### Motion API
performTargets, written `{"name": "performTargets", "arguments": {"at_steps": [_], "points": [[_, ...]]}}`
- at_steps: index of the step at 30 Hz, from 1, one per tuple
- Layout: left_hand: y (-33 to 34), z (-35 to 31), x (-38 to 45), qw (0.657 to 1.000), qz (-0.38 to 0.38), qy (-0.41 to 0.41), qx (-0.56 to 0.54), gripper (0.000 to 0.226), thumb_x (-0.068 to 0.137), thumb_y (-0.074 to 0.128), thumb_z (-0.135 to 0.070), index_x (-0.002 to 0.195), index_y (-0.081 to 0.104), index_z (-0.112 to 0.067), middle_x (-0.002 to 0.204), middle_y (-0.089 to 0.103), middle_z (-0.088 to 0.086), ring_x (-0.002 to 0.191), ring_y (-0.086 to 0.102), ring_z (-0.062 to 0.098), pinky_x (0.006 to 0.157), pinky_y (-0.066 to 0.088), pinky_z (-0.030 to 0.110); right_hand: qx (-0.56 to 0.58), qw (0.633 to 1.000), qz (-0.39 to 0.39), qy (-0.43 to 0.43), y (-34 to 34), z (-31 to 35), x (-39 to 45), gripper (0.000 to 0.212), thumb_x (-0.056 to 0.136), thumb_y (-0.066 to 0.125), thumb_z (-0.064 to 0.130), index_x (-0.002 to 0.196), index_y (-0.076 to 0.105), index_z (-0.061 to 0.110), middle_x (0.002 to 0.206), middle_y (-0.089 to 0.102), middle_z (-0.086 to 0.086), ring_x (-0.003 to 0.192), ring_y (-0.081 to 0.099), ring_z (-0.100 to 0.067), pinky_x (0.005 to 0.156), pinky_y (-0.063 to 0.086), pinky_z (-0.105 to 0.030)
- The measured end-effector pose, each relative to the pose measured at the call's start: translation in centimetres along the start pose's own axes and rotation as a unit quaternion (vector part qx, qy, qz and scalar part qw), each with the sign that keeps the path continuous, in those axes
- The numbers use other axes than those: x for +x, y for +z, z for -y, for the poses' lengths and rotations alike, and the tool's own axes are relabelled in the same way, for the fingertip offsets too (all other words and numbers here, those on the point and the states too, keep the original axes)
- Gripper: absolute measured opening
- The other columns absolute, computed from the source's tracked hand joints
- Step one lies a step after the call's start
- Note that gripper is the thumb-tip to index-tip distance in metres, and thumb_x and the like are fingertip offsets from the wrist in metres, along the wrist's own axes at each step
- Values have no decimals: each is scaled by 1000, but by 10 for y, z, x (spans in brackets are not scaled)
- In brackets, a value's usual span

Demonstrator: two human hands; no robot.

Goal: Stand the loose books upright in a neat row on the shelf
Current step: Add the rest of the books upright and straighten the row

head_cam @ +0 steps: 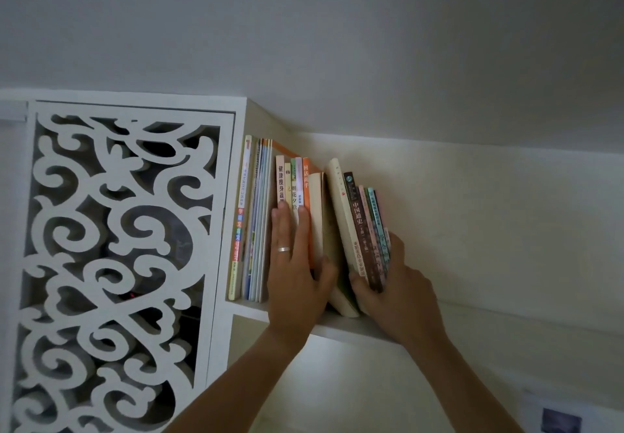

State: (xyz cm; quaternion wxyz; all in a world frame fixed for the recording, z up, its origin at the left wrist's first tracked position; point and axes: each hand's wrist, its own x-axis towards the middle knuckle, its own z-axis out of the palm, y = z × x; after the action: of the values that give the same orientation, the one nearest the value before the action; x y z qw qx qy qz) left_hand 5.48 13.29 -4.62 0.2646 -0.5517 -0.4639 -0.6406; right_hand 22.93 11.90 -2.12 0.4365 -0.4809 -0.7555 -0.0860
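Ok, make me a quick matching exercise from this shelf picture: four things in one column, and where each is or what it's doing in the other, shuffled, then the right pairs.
Things:
1. left hand
2. right hand
3. dark brown book
4. carved white panel

Place or state:
A. leans to the left, in the right-hand group of books
B. fingers flat on the spines of the upright books
C. grips the bottom of the leaning books
D. left of the book shelf, with scroll cut-outs

Pairs: 1-B, 2-C, 3-A, 4-D
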Motion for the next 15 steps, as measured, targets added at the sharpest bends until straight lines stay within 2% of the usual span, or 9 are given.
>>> {"name": "performTargets", "arguments": {"at_steps": [2,4,6,9,12,15], "points": [[0,3,5,1000,2,11,-10,85,94,71,-23,162,22,-12,172,10,9,160,3,25,129,-5,31,22,999,-26,1,14,13,2,98,86,60,70,157,7,28,136,62,2,100,70,-14,75,58,-22],[-2,10,12,999,9,33,-2,81,97,67,-26,163,21,-10,172,9,10,160,4,27,131,5,46,54,998,-38,0,31,26,6,101,86,60,69,158,2,28,137,62,1,102,71,-16,82,62,-31],[-4,19,20,997,20,77,24,74,102,58,-27,162,21,-7,172,9,14,160,5,30,127,18,58,111,993,-30,0,44,34,10,101,88,58,70,158,-3,31,139,60,1,105,70,-16,85,63,-34],[-7,28,24,990,33,128,54,66,107,47,-31,161,21,-4,171,6,18,159,5,33,126,20,57,174,985,4,-15,50,30,18,109,82,65,70,158,-6,38,146,51,3,114,66,-15,87,63,-39],[-11,27,18,990,36,132,33,64,108,41,-31,162,19,-5,172,1,15,160,3,33,127,19,55,200,979,40,-25,46,17,22,127,69,80,69,158,-7,45,149,44,8,124,60,-15,91,61,-44],[-14,24,14,989,29,137,37,63,106,38,-31,161,22,-5,172,4,15,159,6,34,126,20,57,245,968,51,-29,49,11,23,136,60,89,65,157,-5,50,151,41,9,131,54,-16,96,58,-49]]}}
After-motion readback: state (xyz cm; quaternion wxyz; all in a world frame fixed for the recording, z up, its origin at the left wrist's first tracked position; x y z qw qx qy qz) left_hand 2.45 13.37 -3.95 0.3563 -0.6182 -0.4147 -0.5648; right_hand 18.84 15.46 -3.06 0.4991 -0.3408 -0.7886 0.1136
